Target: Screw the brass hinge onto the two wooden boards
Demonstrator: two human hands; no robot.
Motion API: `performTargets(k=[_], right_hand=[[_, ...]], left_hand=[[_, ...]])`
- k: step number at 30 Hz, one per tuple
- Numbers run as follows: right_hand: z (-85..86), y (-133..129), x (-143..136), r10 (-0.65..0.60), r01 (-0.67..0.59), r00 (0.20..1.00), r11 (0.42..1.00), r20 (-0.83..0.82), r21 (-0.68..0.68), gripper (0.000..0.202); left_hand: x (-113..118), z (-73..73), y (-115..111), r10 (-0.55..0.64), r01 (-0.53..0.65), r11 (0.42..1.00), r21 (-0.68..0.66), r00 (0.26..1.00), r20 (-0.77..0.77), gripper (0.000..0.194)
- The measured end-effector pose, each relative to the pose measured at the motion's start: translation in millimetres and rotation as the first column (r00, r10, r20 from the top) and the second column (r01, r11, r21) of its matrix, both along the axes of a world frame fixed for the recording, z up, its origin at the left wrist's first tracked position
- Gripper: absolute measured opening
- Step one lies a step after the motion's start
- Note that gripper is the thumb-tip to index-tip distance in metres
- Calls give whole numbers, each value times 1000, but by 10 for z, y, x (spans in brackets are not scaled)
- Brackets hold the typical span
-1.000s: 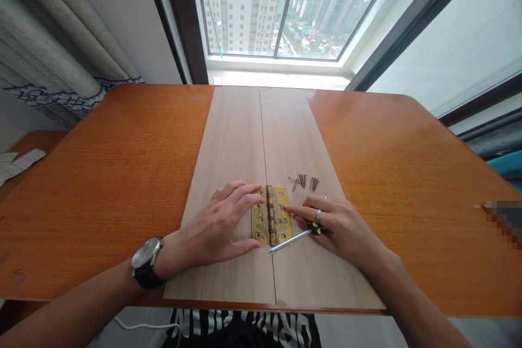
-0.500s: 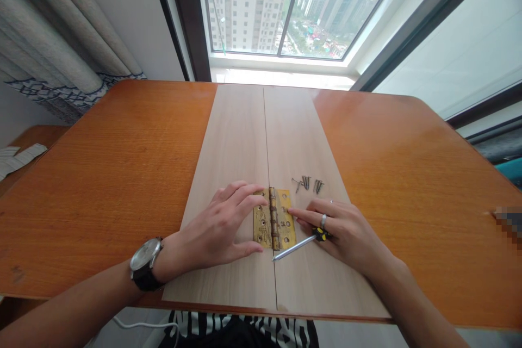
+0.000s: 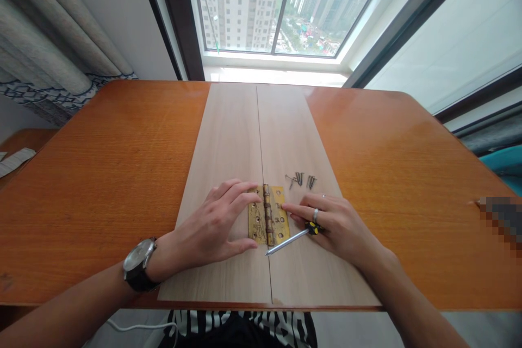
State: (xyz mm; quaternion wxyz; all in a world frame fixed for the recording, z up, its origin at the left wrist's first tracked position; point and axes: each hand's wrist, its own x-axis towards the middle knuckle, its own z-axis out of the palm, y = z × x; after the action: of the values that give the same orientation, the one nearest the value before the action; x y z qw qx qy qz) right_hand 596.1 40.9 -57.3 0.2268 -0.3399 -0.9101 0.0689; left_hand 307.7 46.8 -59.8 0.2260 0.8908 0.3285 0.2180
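A brass butt hinge lies unfolded with its barrel close along the seam between two pale wooden boards. My left hand lies at its left leaf, fingers apart, fingertips over the upper part and thumb by the lower edge. In my right hand is a screwdriver with a black-and-yellow handle, mostly hidden in the palm. Its shaft points left, and the tip sits just below the hinge near the seam. My right index finger touches or nearly touches the right leaf. Several screws lie on the right board beyond the hinge.
Beneath the boards is an orange-brown wooden table. A pixelated dark object sits at its right side. Behind the table stands a window, with a curtain at the left. A white cable hangs below the front edge.
The whole view has shifted a little, so everything appears slightly further left. Both hands, the screwdriver and the hinge keep nearly the same places relative to each other.
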Motion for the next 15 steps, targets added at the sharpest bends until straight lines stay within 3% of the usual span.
performTargets(k=[4,8,12,15], right_hand=[[9,-2,-18,-35,36,999,999,-31,23,23],[29,-1,8,-205,204,957,979,-206,-27,18],[44,4,64,-490,453,822,871,-289,-187,16],[33,23,83,-634,537,727,764,-264,-357,25]], left_hand=[[-6,-3,4,9,-9,1000,-16,1000,-1,63],[-11,-4,8,9,-9,1000,-14,1000,-1,65],[-8,-8,5,7,-7,1000,-11,1000,-6,66],[-4,-14,1,13,-13,1000,-14,1000,-24,65]])
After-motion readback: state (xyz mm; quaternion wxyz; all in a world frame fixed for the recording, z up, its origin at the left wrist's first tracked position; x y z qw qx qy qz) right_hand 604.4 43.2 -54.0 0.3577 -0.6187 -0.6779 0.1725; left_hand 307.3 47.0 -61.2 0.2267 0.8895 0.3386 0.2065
